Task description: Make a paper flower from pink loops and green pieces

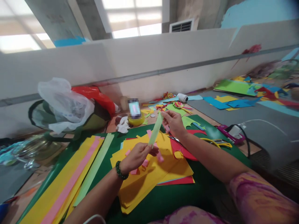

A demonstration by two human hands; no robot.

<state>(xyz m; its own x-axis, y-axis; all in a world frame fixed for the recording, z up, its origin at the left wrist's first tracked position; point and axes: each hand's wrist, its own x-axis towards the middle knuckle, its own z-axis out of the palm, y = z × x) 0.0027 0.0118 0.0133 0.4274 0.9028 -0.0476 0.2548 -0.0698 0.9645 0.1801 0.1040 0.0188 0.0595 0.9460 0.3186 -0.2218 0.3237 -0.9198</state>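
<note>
A pale green paper strip (156, 129) is stretched at a slant between my two hands, above a pile of yellow sheets (137, 194). My left hand (139, 156), with a dark bead bracelet at the wrist, pinches its lower end. Higher up, my right hand (173, 122) grips the other end between thumb and fingers. Small pink paper pieces (160, 156) lie on the yellow sheets below, partly hidden by my left hand. Red paper (183, 150) lies under my right forearm, with yellow-handled scissors (216, 142) to its right.
Long yellow strips (63, 174), a pink strip (72, 180) and a light green strip (95, 169) lie at left on the green mat (163, 202). A bag (93, 116) with white plastic stands at back left. Behind is a phone (135, 109); at right, a purple object (230, 133) with cables.
</note>
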